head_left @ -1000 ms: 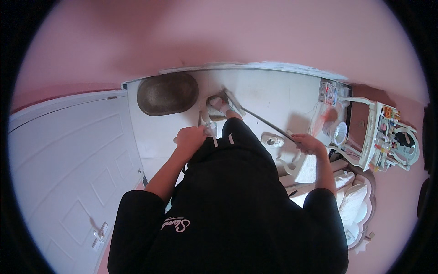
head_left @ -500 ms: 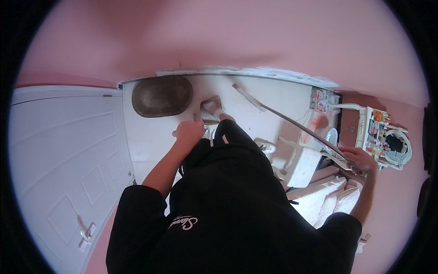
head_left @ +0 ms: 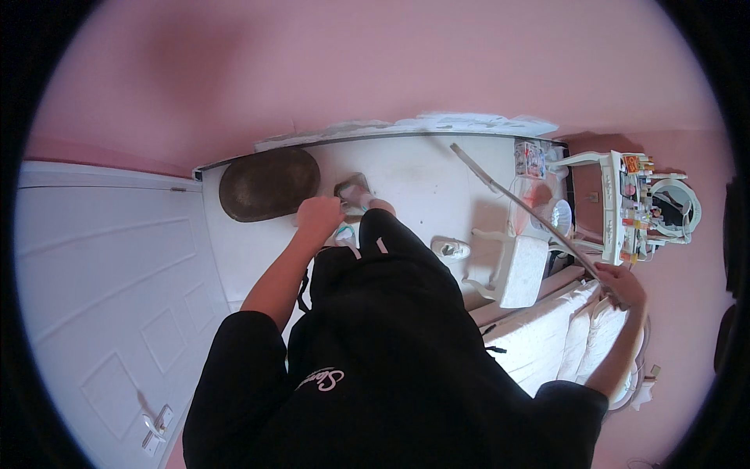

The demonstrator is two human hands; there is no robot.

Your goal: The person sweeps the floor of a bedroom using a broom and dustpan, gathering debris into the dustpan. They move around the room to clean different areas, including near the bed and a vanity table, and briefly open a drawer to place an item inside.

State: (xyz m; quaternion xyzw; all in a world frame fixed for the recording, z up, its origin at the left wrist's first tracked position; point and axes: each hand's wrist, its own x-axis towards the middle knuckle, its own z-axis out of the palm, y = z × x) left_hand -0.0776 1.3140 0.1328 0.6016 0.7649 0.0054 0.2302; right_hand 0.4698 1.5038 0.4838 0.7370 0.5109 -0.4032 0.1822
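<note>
Right hand (head_left: 621, 287) clamped round long-handled floor tool (head_left: 547, 224); left hand (head_left: 320, 219) curled, can't tell on what. Best keep head (head_left: 473, 166) flat, clear of slipper (head_left: 451, 248).

Pink walls (head_left: 375, 62), pale floor (head_left: 414, 176), white door (head_left: 109, 289) left, cluttered white dressing table (head_left: 612, 203) right.

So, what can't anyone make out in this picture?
All in the head view:
- Left hand: its curled fingers hide whether it grips anything.
- Right hand: it covers part of the pole.
- Bed: partly hidden by the person's clothes and right arm.
- Small items on the dressing table: too small to identify one by one.
- Door: cut off by the dark lens rim.
</note>
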